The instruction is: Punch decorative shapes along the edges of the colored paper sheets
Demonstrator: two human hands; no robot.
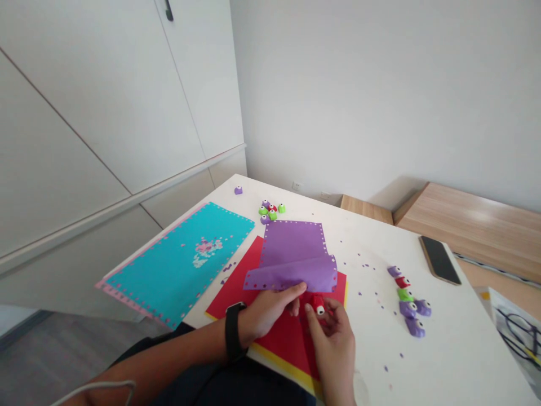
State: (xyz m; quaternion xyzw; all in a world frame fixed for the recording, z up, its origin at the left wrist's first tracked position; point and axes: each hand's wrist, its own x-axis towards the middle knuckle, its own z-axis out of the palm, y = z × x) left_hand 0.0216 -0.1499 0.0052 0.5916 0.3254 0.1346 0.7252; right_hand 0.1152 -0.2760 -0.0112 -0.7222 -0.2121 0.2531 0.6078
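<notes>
On my feed the left hand (270, 310), a black watch at its wrist, pinches the curled near edge of a purple sheet (296, 251) whose borders are dotted with punched holes. The right hand (333, 338) holds a small red punch (318, 304) between thumb and fingertips, just under that edge. Both are over a red sheet (283, 338) on the white table (456, 349). I see a teal sheet (181, 265) to the left and a row of punches (409, 307) to the right.

Bare forearms, no sleeves. Black smartwatch (235, 332) w/ wide black band on left wrist. Right hand (333, 344) bare, no rings.
</notes>
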